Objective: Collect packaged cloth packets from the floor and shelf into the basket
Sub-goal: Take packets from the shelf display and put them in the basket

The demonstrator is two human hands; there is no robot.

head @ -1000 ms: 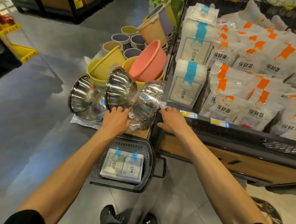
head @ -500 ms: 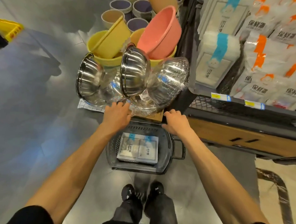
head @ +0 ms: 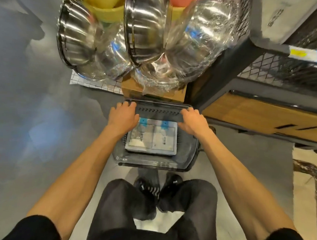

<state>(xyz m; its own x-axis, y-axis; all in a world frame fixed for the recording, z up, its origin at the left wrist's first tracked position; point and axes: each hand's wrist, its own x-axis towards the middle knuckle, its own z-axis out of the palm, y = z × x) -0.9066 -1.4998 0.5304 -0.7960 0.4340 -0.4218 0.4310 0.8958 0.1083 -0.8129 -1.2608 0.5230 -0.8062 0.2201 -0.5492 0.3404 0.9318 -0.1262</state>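
The person is bending over a dark basket that is sitting on the grey floor, directly in front of their black shoes. The left hand is curling its fingers over the basket's far left corner, and the right hand is clamping the far rim near the right corner, thumb tucked under. Two cloth packets with blue tabs are lying flat, side by side and touching, on the basket's bottom between the two wrists. Just beyond the basket, a cardboard box is carrying plastic-wrapped steel bowls. A shelf unit is standing to the right.
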